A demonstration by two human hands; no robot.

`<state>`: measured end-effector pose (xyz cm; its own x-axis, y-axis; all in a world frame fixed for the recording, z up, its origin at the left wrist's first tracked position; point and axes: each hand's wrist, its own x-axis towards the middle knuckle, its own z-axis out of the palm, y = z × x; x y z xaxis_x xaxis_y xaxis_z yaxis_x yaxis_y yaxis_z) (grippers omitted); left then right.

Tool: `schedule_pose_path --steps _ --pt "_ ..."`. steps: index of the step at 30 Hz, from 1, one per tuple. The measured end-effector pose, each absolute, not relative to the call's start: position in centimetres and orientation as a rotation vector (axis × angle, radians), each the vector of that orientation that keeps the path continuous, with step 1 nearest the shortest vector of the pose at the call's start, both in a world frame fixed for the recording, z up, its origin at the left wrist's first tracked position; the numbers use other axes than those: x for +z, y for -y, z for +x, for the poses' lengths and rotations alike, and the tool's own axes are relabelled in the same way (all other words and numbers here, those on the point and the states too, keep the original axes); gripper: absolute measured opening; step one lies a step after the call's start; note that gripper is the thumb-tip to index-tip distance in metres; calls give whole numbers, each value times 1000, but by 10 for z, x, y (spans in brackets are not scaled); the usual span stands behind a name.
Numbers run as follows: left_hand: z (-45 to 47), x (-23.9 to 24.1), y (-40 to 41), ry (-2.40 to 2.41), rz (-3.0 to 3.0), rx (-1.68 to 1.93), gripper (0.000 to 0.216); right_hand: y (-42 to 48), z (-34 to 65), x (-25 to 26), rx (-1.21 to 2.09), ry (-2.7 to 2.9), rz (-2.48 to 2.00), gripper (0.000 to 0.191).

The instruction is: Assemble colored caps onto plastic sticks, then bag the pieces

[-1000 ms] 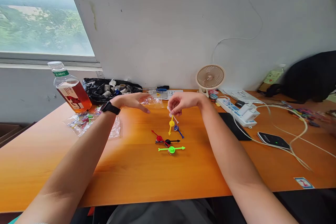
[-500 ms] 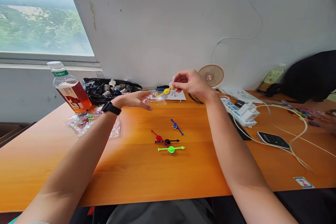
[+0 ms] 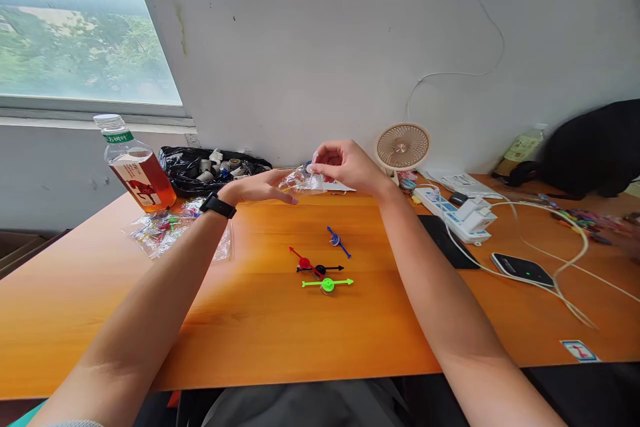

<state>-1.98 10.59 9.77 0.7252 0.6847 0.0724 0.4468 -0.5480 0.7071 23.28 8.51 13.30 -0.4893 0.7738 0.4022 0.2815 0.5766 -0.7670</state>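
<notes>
My right hand (image 3: 343, 163) is closed in a pinch at the edge of a crinkled clear plastic bag (image 3: 304, 181). No yellow arrow spinner shows now. My left hand (image 3: 263, 188), with a black watch on the wrist, is held out flat beside the bag, its thumb apart from the fingers. Its fingertips are partly hidden, so whether they touch the bag is unclear. Nearer me on the table lie a blue arrow spinner (image 3: 340, 243), a red one (image 3: 305, 263) overlapping a black one (image 3: 333, 269), and a green one (image 3: 328, 285).
A tea bottle (image 3: 137, 173) stands at left near a clear bag of coloured pieces (image 3: 170, 230). Behind are a black plastic bag (image 3: 175, 170) of scraps and a small fan (image 3: 403, 147). At right lie a power strip (image 3: 453, 217), looping cables and a phone-like device (image 3: 523, 269).
The yellow arrow spinner that my right hand held is out of sight. That hand has moved left and now pinches the clear bag. My left hand has barely moved.
</notes>
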Motion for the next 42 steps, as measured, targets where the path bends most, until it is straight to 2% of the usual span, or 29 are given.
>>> schedule_pose_path --steps 4,10,13,16,22,29,32,36,39,42 --pt "-21 95 -108 -885 2248 442 77 -88 236 134 768 1963 -881 26" --pt "-19 97 -104 -849 2215 447 75 -91 234 129 922 1868 -944 24" --pt "-18 100 -101 -802 2156 460 72 -92 234 127 819 1963 -960 24" --pt "-19 100 -100 -775 2111 481 69 -92 236 128 673 2090 -986 33" --pt "-21 96 -104 -810 2094 496 73 -92 239 129 624 2173 -1037 35" --pt "-27 88 -114 -988 2179 426 61 -105 249 120 394 2267 -1338 10" --pt "-34 81 -122 -1096 2191 361 65 -114 256 108 720 2528 -1627 18" --pt "-40 74 -130 -1168 2207 275 71 -120 254 84 1442 2740 -1905 52" --pt "-40 72 -131 -1185 2219 250 75 -122 246 69 1523 2764 -1957 66" --pt "-39 73 -130 -1186 2195 235 75 -125 239 59 1482 2764 -1942 66"
